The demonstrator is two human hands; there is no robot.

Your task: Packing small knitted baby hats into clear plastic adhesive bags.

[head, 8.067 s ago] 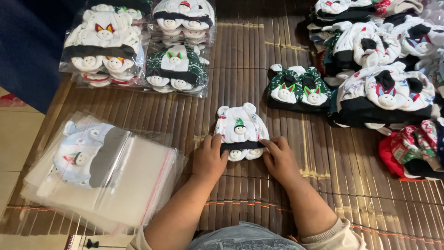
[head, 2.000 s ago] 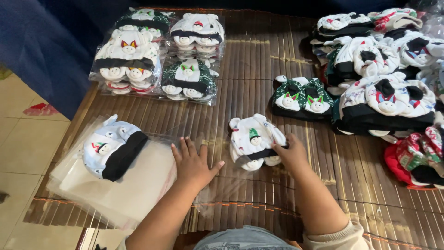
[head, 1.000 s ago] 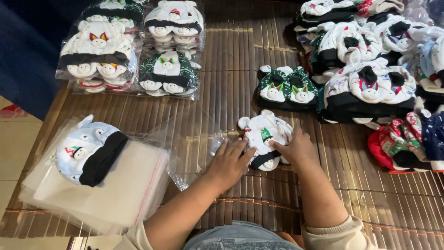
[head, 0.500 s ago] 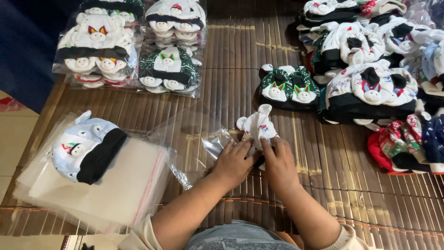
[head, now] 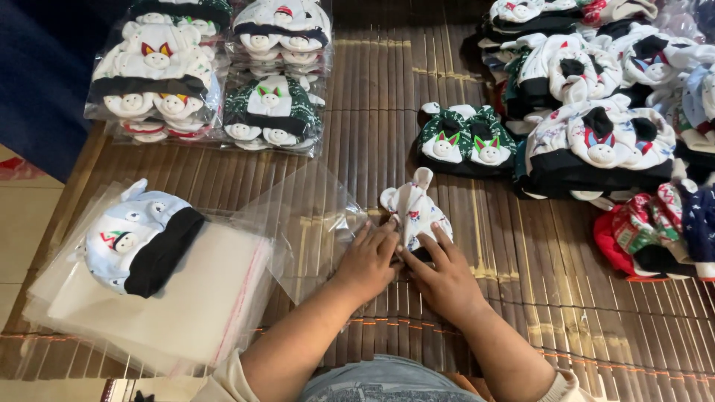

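A small white baby hat with animal ears and a dark band lies folded on the brown slatted mat, just ahead of me. My left hand presses on the edge of a clear plastic bag and touches the hat's left side. My right hand grips the hat's lower right side, with its fingers spread over it. The bag spreads out to the left of the hat.
A stack of clear bags lies at the left with a pale blue hat on top. Bagged hats sit at the back left. A green hat pair and heaps of loose hats fill the right.
The hat has been folded narrower and lifted onto its edge. Both hands have drawn together at its lower end, and the clear bag now lies spread beside it under my left hand.
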